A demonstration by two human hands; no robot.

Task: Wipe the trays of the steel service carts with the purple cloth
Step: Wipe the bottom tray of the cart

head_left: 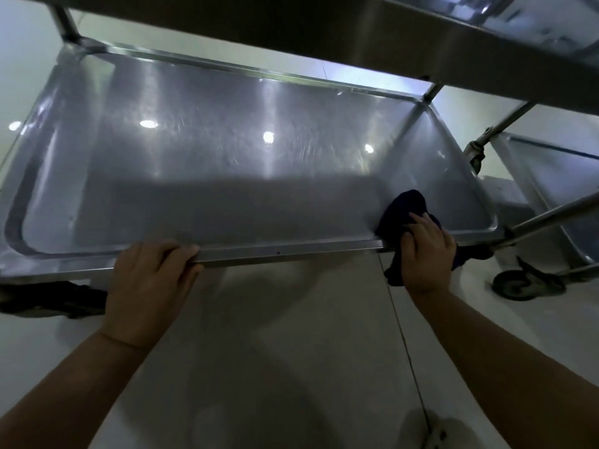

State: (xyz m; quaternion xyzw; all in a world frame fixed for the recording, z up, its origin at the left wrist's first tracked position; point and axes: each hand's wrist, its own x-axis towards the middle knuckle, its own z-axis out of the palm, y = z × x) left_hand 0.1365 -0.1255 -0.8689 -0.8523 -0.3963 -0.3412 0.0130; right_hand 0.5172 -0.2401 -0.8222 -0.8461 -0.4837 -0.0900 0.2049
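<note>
The low steel tray [210, 176] of a service cart fills the middle of the head view, shiny with light reflections. My left hand [149, 286] grips the tray's near rim, fingers curled over the edge. My right hand [424, 254] is shut on the dark purple cloth [405, 205] and presses it against the tray's near right corner. Part of the cloth hangs below the rim under my hand.
An upper steel tray [421, 37] overhangs at the top. A second cart's tray [557, 176] stands at the right, with a tube frame [551, 218] and a caster wheel [518, 283]. A dark caster [55, 303] sits at the left. Pale tiled floor [291, 351] lies below.
</note>
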